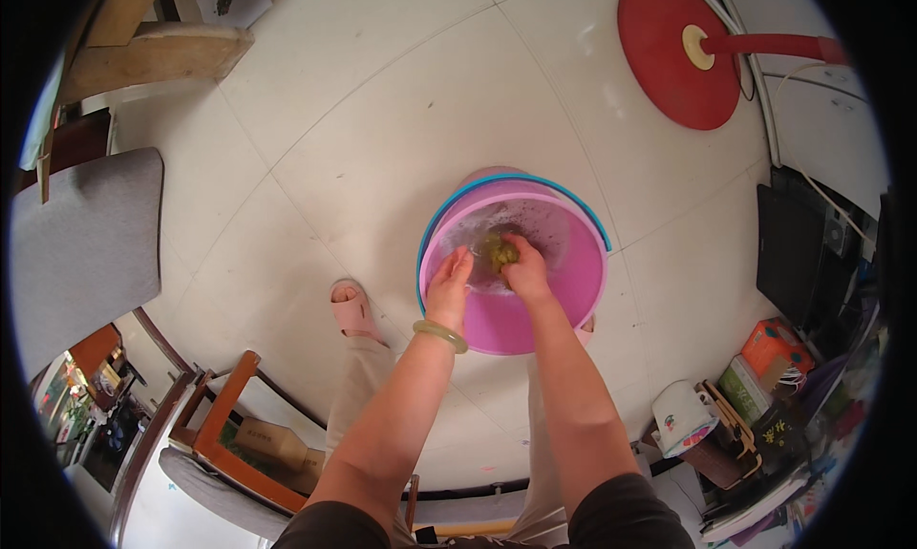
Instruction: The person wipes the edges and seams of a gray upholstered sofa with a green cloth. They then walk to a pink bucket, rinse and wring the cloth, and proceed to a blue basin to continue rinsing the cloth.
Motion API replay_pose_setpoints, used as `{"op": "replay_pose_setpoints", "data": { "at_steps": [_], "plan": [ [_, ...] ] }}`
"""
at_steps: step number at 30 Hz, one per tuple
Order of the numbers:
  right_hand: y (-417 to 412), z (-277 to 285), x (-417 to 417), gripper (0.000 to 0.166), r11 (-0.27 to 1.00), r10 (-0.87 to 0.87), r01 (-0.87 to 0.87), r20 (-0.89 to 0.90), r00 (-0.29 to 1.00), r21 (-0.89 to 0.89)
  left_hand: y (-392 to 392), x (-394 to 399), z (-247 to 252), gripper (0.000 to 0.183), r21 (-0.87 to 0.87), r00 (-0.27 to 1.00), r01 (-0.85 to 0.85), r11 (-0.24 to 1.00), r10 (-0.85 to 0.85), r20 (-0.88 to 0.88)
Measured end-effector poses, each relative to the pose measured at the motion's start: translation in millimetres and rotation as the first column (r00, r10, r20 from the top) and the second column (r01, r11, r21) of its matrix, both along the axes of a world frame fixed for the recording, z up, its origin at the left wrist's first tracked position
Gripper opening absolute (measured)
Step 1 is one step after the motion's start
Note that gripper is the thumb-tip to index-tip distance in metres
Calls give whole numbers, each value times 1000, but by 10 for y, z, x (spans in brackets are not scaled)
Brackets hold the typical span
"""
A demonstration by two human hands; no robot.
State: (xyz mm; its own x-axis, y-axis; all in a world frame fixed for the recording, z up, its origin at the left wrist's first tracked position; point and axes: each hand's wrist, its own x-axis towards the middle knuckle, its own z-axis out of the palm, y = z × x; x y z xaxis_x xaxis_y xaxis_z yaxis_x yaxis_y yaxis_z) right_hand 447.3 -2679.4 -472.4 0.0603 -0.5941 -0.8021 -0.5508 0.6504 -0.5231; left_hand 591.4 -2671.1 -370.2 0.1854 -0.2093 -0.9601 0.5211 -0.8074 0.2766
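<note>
A pink plastic bucket [494,332] with a blue handle [458,198] stands on the tiled floor between my feet, with sudsy, murky water [551,237] inside. My right hand [526,266] reaches into it, fingers curled around a wet yellow-green cloth or similar soft bundle [500,254] at the water. Just left of that bundle is my left hand [451,284], inside the bucket near its left wall, fingers together and slightly bent, with nothing visible in it. A pale green bangle [440,335] circles the left wrist.
A red round stand base [677,62] lies on the floor at the upper right. To the left are a grey cushioned seat [93,255] and wooden furniture legs [157,55]. Boxes and a white bin [680,416] stand at the lower right, a wooden chair frame [226,413] at the lower left.
</note>
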Motion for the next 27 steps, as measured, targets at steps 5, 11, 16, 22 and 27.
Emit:
{"op": "replay_pose_setpoints", "data": {
  "at_steps": [5, 11, 16, 22, 27],
  "plan": [
    [-245, 1046, -207, 62, 826, -540, 321, 485, 688, 463, -94, 43, 5, 77, 106, 990, -73, 992, 85, -111],
    [-218, 1577, -334, 68, 640, -757, 266, 532, 379, 721, -169, -7, 17, 74, 26, 892, -285, 958, 275, -358],
    [-69, 1394, -426, 66, 563, -826, 317, 519, 218, 763, -119, -7, -62, 50, -24, 866, -213, 977, 178, -468],
    [-131, 1411, -365, 70, 778, -627, 568, 412, 662, 271, -68, -84, -125, 33, 74, 908, -296, 952, 305, -288],
    [186, 1515, 47, 68, 890, 95, -8, 168, 981, -456, 98, -209, -297, 39, 32, 902, -353, 935, 349, -254]
  ]
}}
